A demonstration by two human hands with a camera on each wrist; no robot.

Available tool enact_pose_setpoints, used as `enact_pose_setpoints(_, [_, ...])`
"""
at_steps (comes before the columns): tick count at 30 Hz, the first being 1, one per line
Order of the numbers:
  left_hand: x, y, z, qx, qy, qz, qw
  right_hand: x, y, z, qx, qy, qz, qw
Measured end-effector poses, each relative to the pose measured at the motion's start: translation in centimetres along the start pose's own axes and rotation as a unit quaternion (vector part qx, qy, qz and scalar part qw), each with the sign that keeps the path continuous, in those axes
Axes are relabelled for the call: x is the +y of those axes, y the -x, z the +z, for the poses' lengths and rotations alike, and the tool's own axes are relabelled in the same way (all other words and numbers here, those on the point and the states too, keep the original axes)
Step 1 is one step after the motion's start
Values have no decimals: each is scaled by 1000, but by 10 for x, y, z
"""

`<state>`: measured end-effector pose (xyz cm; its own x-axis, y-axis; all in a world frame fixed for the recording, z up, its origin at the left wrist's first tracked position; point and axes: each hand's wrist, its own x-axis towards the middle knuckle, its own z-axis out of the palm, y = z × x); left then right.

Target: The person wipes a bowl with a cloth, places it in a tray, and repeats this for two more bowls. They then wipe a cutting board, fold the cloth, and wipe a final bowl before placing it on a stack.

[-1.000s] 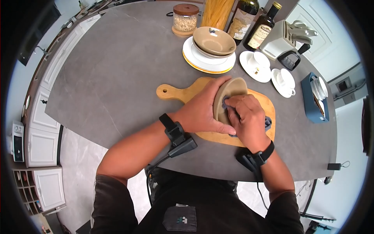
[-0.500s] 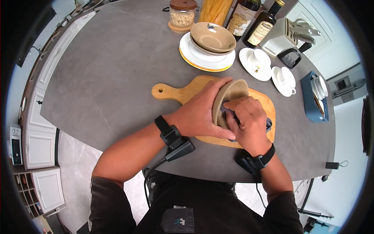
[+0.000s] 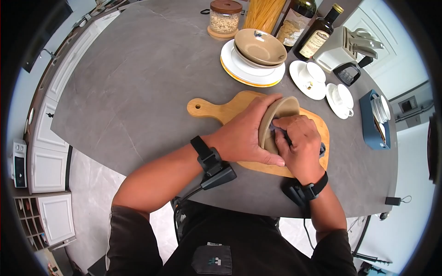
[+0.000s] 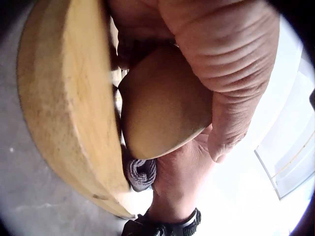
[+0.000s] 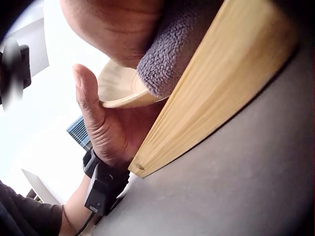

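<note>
A tan bowl [image 3: 282, 110] stands tilted on its edge over the wooden cutting board [image 3: 228, 109]. My left hand [image 3: 244, 133] grips the bowl from outside, thumb along its lower rim. My right hand [image 3: 299, 142] presses a grey cloth [image 3: 279, 125] into the bowl's inside. In the left wrist view the bowl's underside [image 4: 162, 108] fills the middle, with the cloth [image 4: 141, 173] bunched under it against the board [image 4: 69, 98]. The right wrist view shows the cloth [image 5: 177, 46], the bowl's rim [image 5: 123, 91] and my left thumb [image 5: 91, 105] on it.
Behind the board stand a stack of plates with tan bowls [image 3: 258, 48], an oat jar [image 3: 224, 19], a spaghetti jar [image 3: 262, 14] and two dark bottles [image 3: 317, 39]. Two white cups on saucers [image 3: 324, 87], a knife block [image 3: 345, 48] and a blue holder [image 3: 375, 119] are at the right.
The right hand with the cloth has shifted slightly inside the bowl. The left hand keeps its hold. The view has moved a little.
</note>
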<state>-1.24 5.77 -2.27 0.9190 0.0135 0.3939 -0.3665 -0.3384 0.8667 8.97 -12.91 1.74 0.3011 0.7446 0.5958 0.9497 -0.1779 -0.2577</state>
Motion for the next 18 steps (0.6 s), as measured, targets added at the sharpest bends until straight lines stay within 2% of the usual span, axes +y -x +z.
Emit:
enact_pose_setpoints(4, [-1,-1,-1,1,-8,12,1000,-2,-4,7,54,-27,7,998])
enact_pose_setpoints(6, [-2,-1,0,4,-16,19,1000,-4,-4,5,38,-91,-29,995])
enact_pose_setpoints(9, [-2,-1,0,1,-10,17,1000,-3,-1,-1,-11,-102,-73,992])
enact_pose_setpoints(13, [-1,-1,-2,3,-17,22,1000,0,3,-5,-43,-67,-75,994])
enact_pose_setpoints(15, [-1,-1,-1,2,-11,14,1000,2,3,-4,-19,9,-28,999])
enact_pose_setpoints(16, [-1,-1,1,0,-9,13,1000,2,3,-2,-20,9,-25,999])
enact_pose_setpoints(18, [-2,-3,1,5,-4,20,1000,2,-4,6,44,-5,-24,999])
